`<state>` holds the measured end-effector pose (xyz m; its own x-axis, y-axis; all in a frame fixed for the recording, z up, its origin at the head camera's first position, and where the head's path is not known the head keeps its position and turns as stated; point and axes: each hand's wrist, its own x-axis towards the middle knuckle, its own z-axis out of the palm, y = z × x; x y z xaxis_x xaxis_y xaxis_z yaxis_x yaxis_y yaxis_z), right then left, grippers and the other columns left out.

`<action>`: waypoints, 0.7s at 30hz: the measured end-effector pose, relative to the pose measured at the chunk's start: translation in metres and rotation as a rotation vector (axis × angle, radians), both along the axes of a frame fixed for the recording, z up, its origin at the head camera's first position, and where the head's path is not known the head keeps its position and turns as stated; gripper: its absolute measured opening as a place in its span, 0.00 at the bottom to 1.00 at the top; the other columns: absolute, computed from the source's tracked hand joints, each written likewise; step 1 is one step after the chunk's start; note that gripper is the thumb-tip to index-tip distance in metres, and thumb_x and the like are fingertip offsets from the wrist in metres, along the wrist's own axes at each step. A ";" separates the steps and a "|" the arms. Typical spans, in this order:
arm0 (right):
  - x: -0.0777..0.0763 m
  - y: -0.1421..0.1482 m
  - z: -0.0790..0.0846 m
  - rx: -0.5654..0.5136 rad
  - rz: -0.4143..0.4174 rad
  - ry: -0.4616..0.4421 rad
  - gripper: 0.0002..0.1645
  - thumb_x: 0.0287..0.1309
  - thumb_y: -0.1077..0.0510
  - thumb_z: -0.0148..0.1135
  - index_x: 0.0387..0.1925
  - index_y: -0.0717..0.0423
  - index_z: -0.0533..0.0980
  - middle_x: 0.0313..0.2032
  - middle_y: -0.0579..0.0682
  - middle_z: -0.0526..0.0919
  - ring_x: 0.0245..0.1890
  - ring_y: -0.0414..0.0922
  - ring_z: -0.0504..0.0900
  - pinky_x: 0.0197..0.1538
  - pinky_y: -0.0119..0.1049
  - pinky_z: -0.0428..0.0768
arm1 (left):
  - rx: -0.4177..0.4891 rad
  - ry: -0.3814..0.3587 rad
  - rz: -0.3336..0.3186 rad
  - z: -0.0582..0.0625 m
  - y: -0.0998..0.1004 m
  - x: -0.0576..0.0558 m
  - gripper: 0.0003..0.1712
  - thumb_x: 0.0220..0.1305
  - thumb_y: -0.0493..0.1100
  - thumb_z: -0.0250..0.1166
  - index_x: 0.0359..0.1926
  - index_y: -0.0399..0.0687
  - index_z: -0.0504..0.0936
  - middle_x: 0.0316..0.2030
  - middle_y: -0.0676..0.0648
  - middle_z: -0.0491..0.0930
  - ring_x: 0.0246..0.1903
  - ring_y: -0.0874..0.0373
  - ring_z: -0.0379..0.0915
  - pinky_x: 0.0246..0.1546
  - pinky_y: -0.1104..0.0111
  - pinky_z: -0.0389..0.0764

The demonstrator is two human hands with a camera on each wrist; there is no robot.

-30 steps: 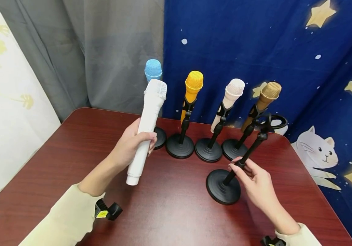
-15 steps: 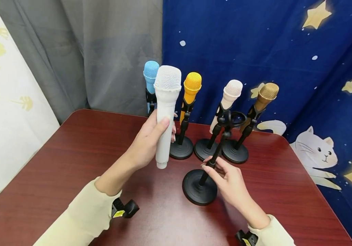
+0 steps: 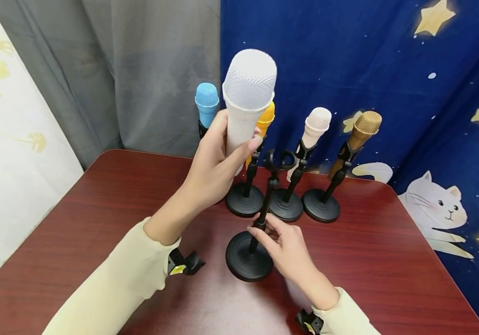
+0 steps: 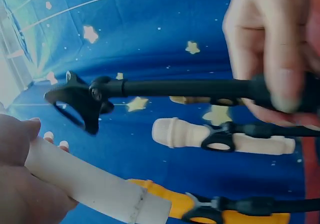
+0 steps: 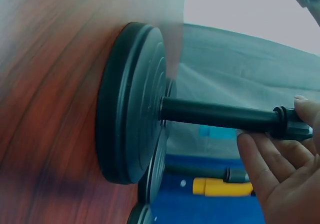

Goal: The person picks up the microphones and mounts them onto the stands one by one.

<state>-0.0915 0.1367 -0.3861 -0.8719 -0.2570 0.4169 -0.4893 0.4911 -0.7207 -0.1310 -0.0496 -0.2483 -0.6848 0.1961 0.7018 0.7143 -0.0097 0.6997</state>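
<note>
A white microphone (image 3: pixel 249 81) is held up by my left hand (image 3: pixel 212 170), its mesh head uppermost. The fingers and thumb wrap its body, whose lower end (image 4: pixel 115 194) juts past the hand in the left wrist view. My right hand (image 3: pixel 289 246) pinches the pole of a black desk microphone stand (image 3: pixel 249 263) at its collar. On top of that stand, the clip (image 4: pixel 80 99) holds nothing; a gap separates it from the white microphone. The stand's round base (image 5: pixel 132 104) is at the tabletop; whether it fully touches, I cannot tell.
Behind the hands stand several clipped microphones: blue (image 3: pixel 207 100), yellow (image 3: pixel 267 116), pale pink (image 3: pixel 317 123) and gold (image 3: pixel 366 125). My left hand and the white microphone partly cover the blue and yellow ones. The reddish-brown table (image 3: pixel 361 260) ends at curtains (image 3: pixel 172 83).
My left hand has raised the white microphone and moved it right, tipping its head toward the camera. My right hand has shifted the stand left, below the microphone.
</note>
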 end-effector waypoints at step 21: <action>0.002 -0.034 -0.002 -0.025 0.046 0.017 0.05 0.65 0.46 0.66 0.41 0.39 0.81 0.34 0.37 0.90 0.35 0.30 0.88 0.40 0.26 0.85 | -0.192 0.079 0.039 -0.012 0.009 -0.021 0.46 0.49 0.38 0.80 0.67 0.39 0.66 0.59 0.44 0.75 0.53 0.55 0.72 0.56 0.63 0.76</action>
<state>-0.0892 0.1030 -0.3885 -0.8521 -0.2860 0.4384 -0.5233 0.4501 -0.7236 -0.1523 -0.0408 -0.2598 -0.6387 0.3063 0.7059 0.7644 0.1472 0.6278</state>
